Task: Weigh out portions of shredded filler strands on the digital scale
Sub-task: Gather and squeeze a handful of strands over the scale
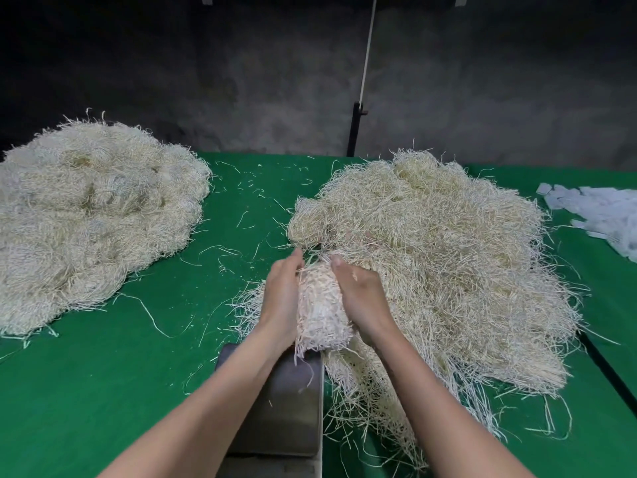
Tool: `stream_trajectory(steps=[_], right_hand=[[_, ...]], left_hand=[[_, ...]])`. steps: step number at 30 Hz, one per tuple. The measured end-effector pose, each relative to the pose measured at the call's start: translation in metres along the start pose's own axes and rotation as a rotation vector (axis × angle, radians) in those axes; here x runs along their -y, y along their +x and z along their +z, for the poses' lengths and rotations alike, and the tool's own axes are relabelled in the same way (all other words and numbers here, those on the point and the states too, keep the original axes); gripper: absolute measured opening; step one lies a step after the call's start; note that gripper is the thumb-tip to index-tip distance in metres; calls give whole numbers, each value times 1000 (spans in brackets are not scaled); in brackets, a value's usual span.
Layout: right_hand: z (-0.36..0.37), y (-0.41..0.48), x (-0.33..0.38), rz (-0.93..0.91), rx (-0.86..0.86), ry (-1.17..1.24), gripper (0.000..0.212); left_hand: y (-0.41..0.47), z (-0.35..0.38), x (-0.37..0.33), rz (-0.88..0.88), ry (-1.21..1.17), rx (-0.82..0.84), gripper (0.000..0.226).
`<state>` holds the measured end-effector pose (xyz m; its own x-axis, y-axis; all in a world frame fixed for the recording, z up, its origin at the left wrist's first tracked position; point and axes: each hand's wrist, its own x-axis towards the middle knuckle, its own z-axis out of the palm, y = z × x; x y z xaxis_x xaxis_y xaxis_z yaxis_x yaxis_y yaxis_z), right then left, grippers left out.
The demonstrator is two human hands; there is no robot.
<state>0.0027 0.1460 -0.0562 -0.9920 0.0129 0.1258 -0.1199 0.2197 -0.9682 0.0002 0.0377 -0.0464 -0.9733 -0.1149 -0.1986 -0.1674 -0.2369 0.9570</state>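
A tight bundle of pale shredded strands sits between my two hands, just beyond the far edge of the digital scale's grey metal platform. My left hand cups the bundle's left side with curled fingers. My right hand grips its right side, thumb at the top. A big loose heap of strands lies to the right, touching the bundle. A second big heap lies at the left. My forearms cover part of the scale; its display is hidden.
The table has a green cloth with stray strands scattered over it. A pile of white paper slips lies at the far right. A black post with a white cord stands behind the table against a dark wall.
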Motion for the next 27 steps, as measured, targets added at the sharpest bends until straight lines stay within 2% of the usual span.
stream_trajectory(steps=[2,4,6,9,11,14,16,18,19,20,22,24,27], right_hand=[[-2,4,-6,167,-158,174,20],[3,8,-8,239,-244,248,31],[13,3,-9,206,-235,39,42],[38,-27,-12,-34,-156,-186,32],[41,-31,-3,-88,-100,-173,30],[17,0,1,47,-243,-120,34],[20,-2,4,68,-335,-32,31],[43,-19,7,-41,-298,-43,32],[51,-25,9,-86,-277,-66,35],[50,-24,9,-76,-278,-79,39],[34,-7,2,27,-305,-14,42],[22,-4,-9,132,-302,98,35],[18,-16,-20,259,-119,218,21]], left_hand=[[-5,-6,8,91,123,-96,40],[-17,-1,15,-10,128,-16,58],[-18,6,18,-181,-2,6,63],[2,2,4,-212,-157,-170,39],[7,-1,1,-194,-167,-228,39],[-2,9,10,-178,-14,-55,30],[-2,13,2,-115,48,-69,26],[5,9,-11,-85,-40,-157,29],[8,7,-11,-90,-93,-143,30],[4,8,-10,-100,-28,-99,31],[-8,11,4,-134,148,-81,31],[-15,8,13,-198,169,-77,31],[-7,-2,10,-221,168,-105,28]])
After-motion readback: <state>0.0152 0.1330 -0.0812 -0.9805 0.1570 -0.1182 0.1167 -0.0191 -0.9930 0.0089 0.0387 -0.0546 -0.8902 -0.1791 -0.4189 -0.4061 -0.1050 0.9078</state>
